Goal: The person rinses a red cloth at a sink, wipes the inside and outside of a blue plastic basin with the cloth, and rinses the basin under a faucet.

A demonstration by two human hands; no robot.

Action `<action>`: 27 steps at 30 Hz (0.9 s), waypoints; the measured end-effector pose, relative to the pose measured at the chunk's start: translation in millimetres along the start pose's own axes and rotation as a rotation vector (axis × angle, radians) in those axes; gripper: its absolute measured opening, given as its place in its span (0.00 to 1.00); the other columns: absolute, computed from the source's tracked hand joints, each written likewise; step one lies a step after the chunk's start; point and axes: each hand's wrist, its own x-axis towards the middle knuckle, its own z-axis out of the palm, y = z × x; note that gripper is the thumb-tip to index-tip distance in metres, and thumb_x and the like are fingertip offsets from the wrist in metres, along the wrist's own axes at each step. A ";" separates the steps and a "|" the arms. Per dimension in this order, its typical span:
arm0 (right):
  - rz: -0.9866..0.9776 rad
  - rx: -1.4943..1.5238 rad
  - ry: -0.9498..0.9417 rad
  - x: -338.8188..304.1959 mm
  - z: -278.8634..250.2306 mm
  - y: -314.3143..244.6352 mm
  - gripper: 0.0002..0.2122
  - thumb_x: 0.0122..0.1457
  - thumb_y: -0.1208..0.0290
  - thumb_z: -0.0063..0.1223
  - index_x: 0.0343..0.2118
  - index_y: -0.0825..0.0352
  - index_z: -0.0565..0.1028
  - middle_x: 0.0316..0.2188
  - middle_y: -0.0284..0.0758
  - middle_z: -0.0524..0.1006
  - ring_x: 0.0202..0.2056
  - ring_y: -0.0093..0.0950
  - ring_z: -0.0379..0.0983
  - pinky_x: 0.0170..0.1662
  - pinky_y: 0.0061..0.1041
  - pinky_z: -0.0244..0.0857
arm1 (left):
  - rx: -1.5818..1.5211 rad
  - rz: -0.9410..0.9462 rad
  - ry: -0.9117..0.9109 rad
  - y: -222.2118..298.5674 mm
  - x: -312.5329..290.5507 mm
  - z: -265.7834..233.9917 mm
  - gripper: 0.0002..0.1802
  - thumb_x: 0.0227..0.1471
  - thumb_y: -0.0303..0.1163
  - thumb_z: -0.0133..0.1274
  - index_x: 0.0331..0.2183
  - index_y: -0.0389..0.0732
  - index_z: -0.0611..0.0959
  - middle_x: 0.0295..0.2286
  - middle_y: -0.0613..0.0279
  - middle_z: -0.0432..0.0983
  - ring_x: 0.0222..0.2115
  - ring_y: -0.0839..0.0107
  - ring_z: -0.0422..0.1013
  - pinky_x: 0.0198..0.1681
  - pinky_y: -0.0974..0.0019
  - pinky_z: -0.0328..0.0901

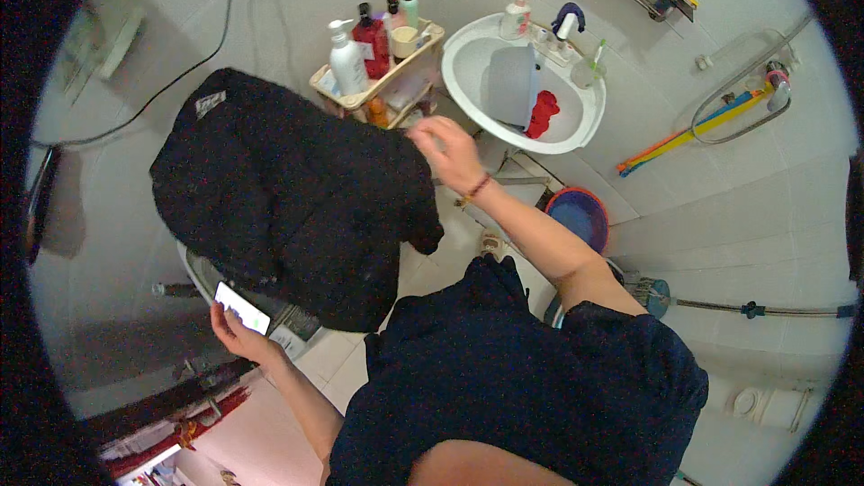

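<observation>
My left hand (238,335) is closed around a phone (243,309) with a bright white screen, low beside the garment. A large black garment (297,189), perhaps a jacket, spreads across the left and middle of the view, with a small pale label near its upper left corner. At its upper right edge, the curled fingers of my right hand (450,155) pinch the black cloth. The fingertips are partly blurred. What holds the garment up on its left side is hidden.
A cream shelf rack (396,72) with several pump bottles stands behind the garment. Right of it, the white washbasin (585,130) holds a grey basin (513,85) and a red cloth (543,115). A blue bucket (578,216) sits below. A shower hose (706,130) hangs at right.
</observation>
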 end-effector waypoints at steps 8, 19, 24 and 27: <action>0.667 -0.384 0.086 -63.3 -166.4 251.5 0.09 0.53 0.67 0.47 0.31 0.67 0.71 0.29 0.43 0.72 0.33 0.41 0.70 0.38 0.36 0.62 | 0.093 0.175 -0.347 92.2 -112.7 188.9 0.14 0.50 0.24 0.44 0.41 0.35 0.74 0.40 0.59 0.70 0.39 0.71 0.66 0.46 0.69 0.59; 0.991 -0.484 -0.429 -46.3 -177.4 413.2 0.39 0.34 0.58 0.63 0.54 0.52 0.57 0.53 0.55 0.55 0.51 0.49 0.58 0.52 0.37 0.57 | 0.057 -0.412 -1.460 102.5 -277.2 455.0 0.27 0.49 0.28 0.50 0.52 0.40 0.64 0.40 0.60 0.68 0.40 0.74 0.65 0.44 0.71 0.61; 0.864 -0.210 -0.337 -32.9 -202.7 411.1 0.17 0.36 0.68 0.57 0.33 0.63 0.69 0.35 0.43 0.71 0.39 0.40 0.68 0.43 0.33 0.62 | 0.340 0.042 -1.397 64.7 -305.0 522.6 0.34 0.46 0.34 0.55 0.53 0.39 0.60 0.46 0.50 0.61 0.44 0.63 0.64 0.44 0.64 0.62; 0.750 -0.066 -0.264 -41.2 -222.3 415.7 0.16 0.36 0.68 0.58 0.31 0.63 0.69 0.32 0.41 0.73 0.37 0.39 0.68 0.43 0.32 0.61 | 0.566 0.512 -1.170 49.3 -303.1 561.4 0.36 0.43 0.35 0.57 0.52 0.36 0.60 0.45 0.46 0.61 0.41 0.57 0.65 0.40 0.60 0.64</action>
